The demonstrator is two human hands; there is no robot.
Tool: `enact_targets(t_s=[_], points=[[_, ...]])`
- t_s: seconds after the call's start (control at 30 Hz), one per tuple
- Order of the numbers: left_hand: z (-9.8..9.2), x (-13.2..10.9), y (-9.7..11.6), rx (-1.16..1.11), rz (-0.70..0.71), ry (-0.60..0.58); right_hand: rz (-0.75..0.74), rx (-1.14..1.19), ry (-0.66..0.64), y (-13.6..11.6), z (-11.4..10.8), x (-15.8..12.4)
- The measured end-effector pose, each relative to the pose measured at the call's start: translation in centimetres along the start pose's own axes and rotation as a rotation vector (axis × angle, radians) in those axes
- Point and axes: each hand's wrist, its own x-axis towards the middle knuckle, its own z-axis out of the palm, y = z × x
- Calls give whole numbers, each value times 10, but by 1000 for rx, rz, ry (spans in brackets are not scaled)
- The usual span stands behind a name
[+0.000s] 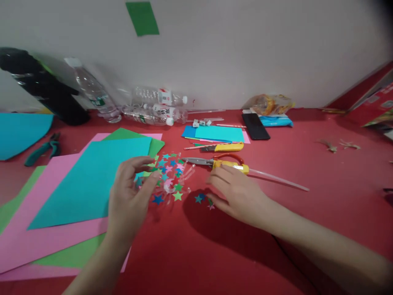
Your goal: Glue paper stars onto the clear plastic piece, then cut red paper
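My left hand point(130, 196) hovers over the edge of the paper sheets, thumb and fingers pinched on a small blue star point(138, 181). A scatter of small coloured paper stars point(169, 172) lies on the red table just right of it, around a clear curled bit of plastic point(168, 186). My right hand point(238, 192) rests palm down on the table, fingertips touching a few loose stars point(203, 199). Just beyond its knuckles lie orange-handled scissors point(215, 161).
Teal, pink and green paper sheets point(89, 184) lie at the left. A yellow utility knife point(225, 147), a clear straw point(279, 179), smaller paper sheets point(215, 134), a black phone point(255, 126), plastic bottles point(153, 107) and teal pliers point(43, 150) sit around.
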Motion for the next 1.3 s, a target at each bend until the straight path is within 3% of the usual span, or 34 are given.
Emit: enact_targets(t_s=[0.1,0.27,0.47,0.73,0.87,1.07,1.3], points=[[-3,1,2,-101,-86,-22,176,285,74,-13,-5,18],[-6,5,2,-190,-175,15,356,581,40,-15,6,53],[-8,7,0,-193,-201,11,364,774,39,-8,24,66],[1,-6,7,-311,-253,-140,352,746,136,20,21,61],[4,-12,17,-337,-160,-198,346,685,155,29,13,62],[0,-14,18,-138,26,-126,293,611,150,29,10,66],[-6,-11,19,108,135,-42,228,496,140,28,7,65]])
